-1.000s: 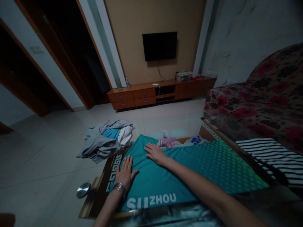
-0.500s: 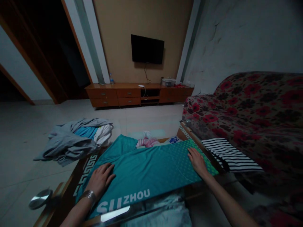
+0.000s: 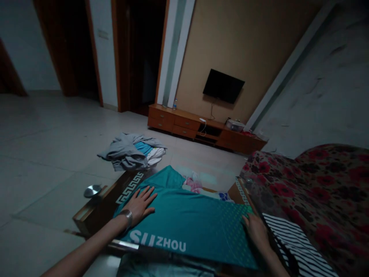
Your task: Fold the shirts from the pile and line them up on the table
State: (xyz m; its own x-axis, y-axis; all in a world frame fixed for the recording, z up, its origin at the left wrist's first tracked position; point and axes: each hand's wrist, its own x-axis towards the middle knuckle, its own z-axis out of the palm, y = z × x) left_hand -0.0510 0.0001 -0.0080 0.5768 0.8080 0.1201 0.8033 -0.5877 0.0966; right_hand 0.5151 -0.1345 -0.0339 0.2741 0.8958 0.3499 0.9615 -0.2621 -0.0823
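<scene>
A teal shirt (image 3: 187, 219) with white "SUZHOU" lettering lies spread over a glass-topped table with a patterned border. My left hand (image 3: 141, 203), with silver bangles at the wrist, rests flat on the shirt's left part, fingers apart. At the shirt's green-dotted right end is my right hand (image 3: 256, 227); its fingers are bent at the edge of the cloth, and whether they pinch it is too blurred to tell. Behind the shirt, pink and white cloths (image 3: 194, 185) show.
Grey, blue and white clothes (image 3: 127, 154) are heaped at the table's far left corner. A striped cloth (image 3: 296, 238) lies at the right, by the flowered sofa (image 3: 288, 177). Beyond stand a wooden TV cabinet (image 3: 184, 125) and a wall television (image 3: 223, 86).
The view has turned left and tilted. My left hand has slid up the shirt with its fingers more spread. My right hand's fingers have bent at the shirt's right edge.
</scene>
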